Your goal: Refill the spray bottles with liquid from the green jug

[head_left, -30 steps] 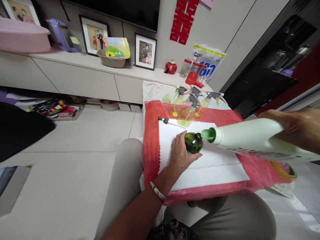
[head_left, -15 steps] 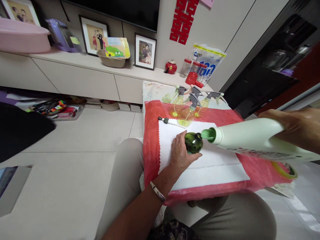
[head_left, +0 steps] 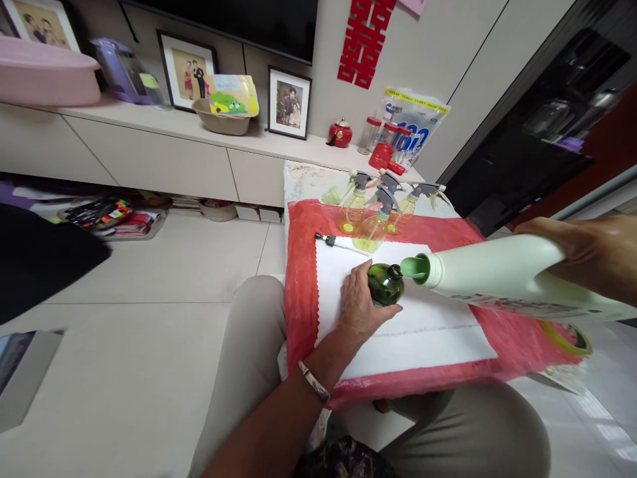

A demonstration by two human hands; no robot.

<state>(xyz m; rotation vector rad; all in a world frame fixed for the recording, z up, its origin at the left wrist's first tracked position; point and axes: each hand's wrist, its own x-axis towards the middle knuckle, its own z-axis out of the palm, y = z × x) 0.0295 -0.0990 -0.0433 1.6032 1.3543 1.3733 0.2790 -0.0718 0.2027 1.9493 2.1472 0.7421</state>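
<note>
The left hand (head_left: pixel 355 299) is curving round a dark green bottle (head_left: pixel 386 289) near the middle of the bench (head_left: pixel 302 292), fingers on the left side and thumb on the near side. The right hand (head_left: pixel 582 247) is gripping a pale green jug (head_left: pixel 497 265) at the right, holding it tilted with its green spout (head_left: pixel 414 268) right by the bottle's narrow mouth (head_left: pixel 395 271).

Liquid is not showing, so the flow is hard to judge — but this looks like a pour, and a slow one would be suiting so small an opening. Lining the spout's lip up over the mouth, bracing the bottle firmly and raising the tilt only gently should be preventing spills. The white cloth (head_left: pixel 423 348) is lying underneath, and the spray bottles (head_left: pixel 371 232) are standing on the far side — comfortably clear of the jug.
</note>
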